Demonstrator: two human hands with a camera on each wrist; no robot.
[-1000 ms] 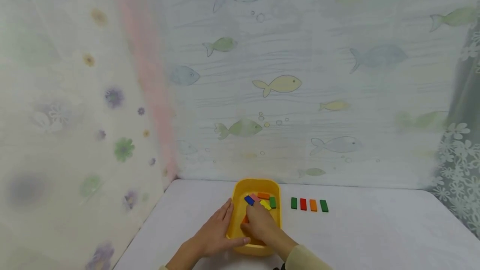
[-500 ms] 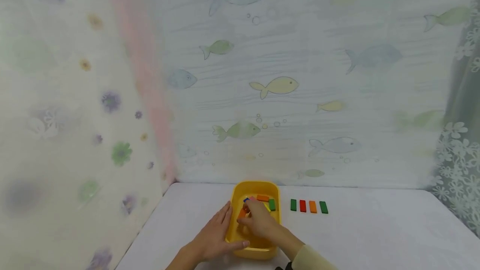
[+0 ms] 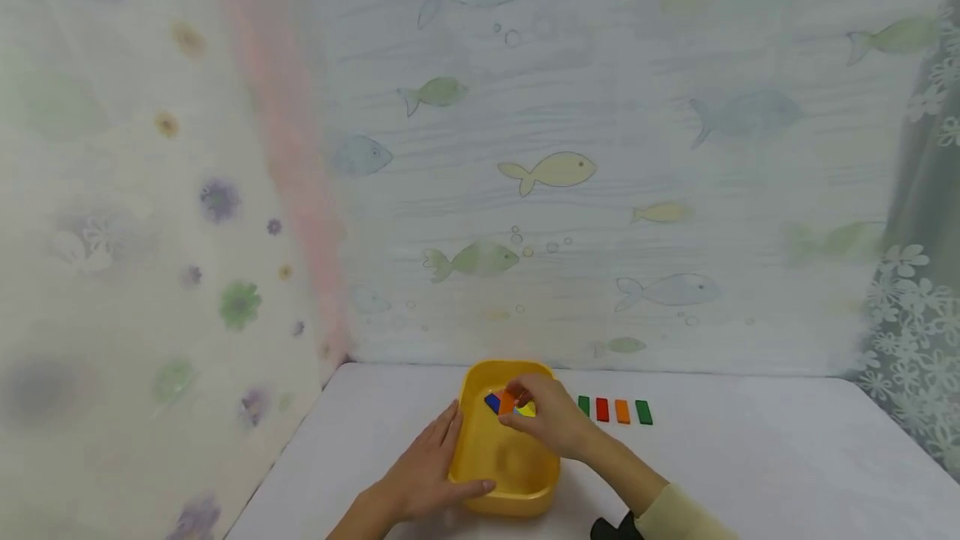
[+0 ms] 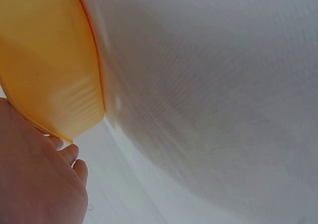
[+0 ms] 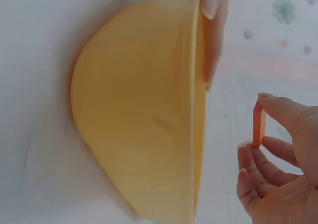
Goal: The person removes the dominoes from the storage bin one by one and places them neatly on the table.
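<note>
My right hand (image 3: 555, 419) pinches an orange block (image 5: 259, 124), flat and rectangular, between thumb and fingertips. It is raised over the far half of a yellow plastic tub (image 3: 480, 461). Inside, a blue block (image 3: 491, 402) and a yellow block (image 3: 528, 409) show in part; the right hand hides much of that end. Against the tub's left side lie the straight fingers of my left hand (image 3: 423, 473), its thumb stretched along the near rim. In the left wrist view, fingers of the left hand (image 4: 42, 169) touch the tub's edge.
To the right of the tub, a spaced row on the white table (image 3: 735, 465) holds a green block (image 3: 583, 405), a red block (image 3: 602, 409), an orange block (image 3: 622, 412) and another green block (image 3: 643, 412). Fish-patterned curtain (image 3: 555, 290) hangs behind. A black object (image 3: 615, 527) sits by the right wrist.
From inside the tub, the right hand has lifted the orange block up and to the right, toward the tub's far end. The left hand stays at the tub's side.
</note>
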